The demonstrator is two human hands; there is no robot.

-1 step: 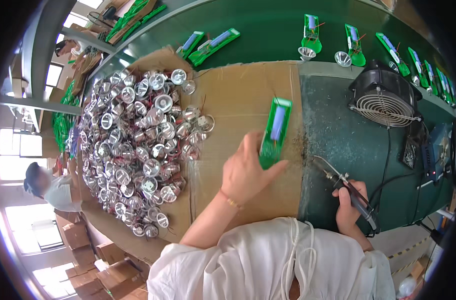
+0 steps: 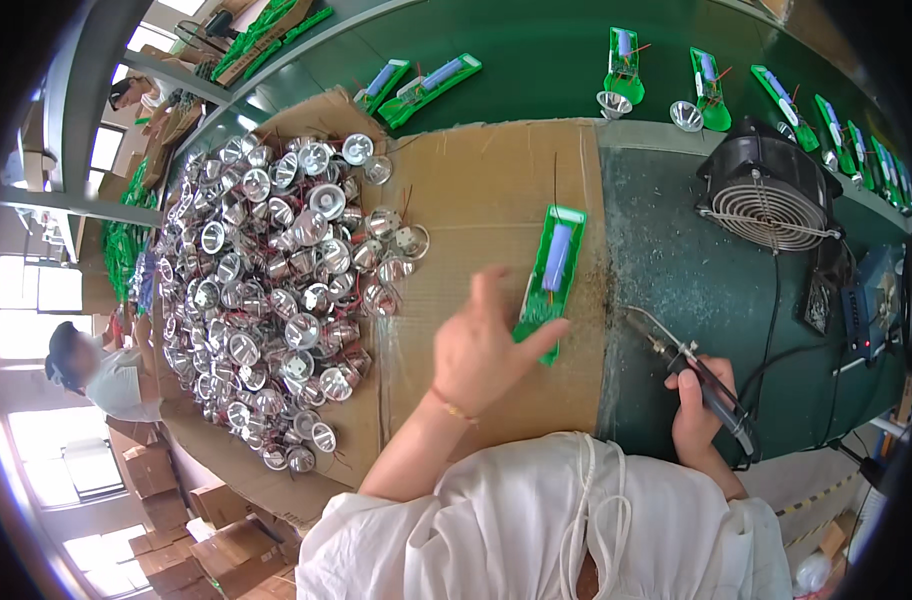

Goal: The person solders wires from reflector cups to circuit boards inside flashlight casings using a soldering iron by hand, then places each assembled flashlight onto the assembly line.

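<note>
A green plastic casing (image 2: 566, 240) lies tilted on the cardboard, with a blue-purple cylindrical cell (image 2: 556, 258) and a green circuit board inside its frame. A thin wire sticks up from its far end. My left hand (image 2: 481, 345) is at the casing's near end, thumb stretched across it and index finger raised and apart; the other fingers are partly hidden. Right of the cardboard, my right hand (image 2: 698, 405) is closed around the handle of a soldering iron (image 2: 718, 402). Its thin metal tube and tip point up and left, away from the casing.
A large heap of silver reflector cups (image 2: 276, 290) covers the left of the cardboard (image 2: 476, 200). A black fan (image 2: 771, 190) stands at right, near a blue soldering station (image 2: 866, 310) with cables. More green casings (image 2: 624, 70) line the far edge. Two people are beyond the left side.
The casing has shifted slightly toward me. My left hand has drawn back a little to the left, its index finger lifting away from the casing. My right hand looks almost unmoved.
</note>
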